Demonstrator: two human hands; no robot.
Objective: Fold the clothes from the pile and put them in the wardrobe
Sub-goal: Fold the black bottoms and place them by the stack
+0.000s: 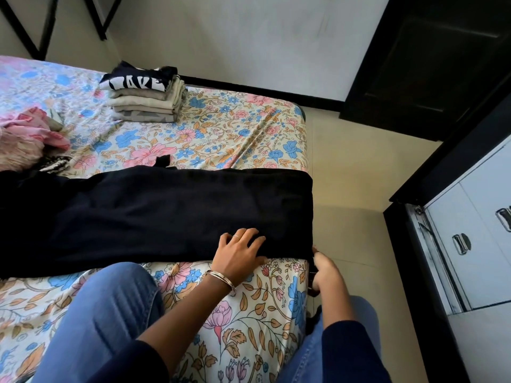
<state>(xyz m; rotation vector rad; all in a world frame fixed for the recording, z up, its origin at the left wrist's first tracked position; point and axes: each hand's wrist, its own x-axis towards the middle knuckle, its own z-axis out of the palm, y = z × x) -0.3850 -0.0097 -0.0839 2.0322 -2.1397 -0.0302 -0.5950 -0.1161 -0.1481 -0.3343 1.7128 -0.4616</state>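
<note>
Both hands work the black garment point(171, 211) at the bed's point(249, 305) right edge: left hand point(237, 251) flat, fingers released, pinning it; right hand point(325, 269) fingers pinching the hem to fold.

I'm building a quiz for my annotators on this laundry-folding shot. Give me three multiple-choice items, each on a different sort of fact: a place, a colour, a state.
1. Where does the folded stack sit?
A. on the floor
B. on the far side of the bed
C. inside the wardrobe

2. What colour is the garment spread in front of the person?
A. black
B. pink
C. beige

3. How is the left hand?
A. clenched in a fist in the air
B. lying flat, fingers spread on the garment
C. holding a hanger

Answers:
1 B: the folded stack rests on the floral bedsheet near the wall.
2 A: the black garment spans the bed.
3 B: the left hand presses on it; the right hand holds its edge.
</note>
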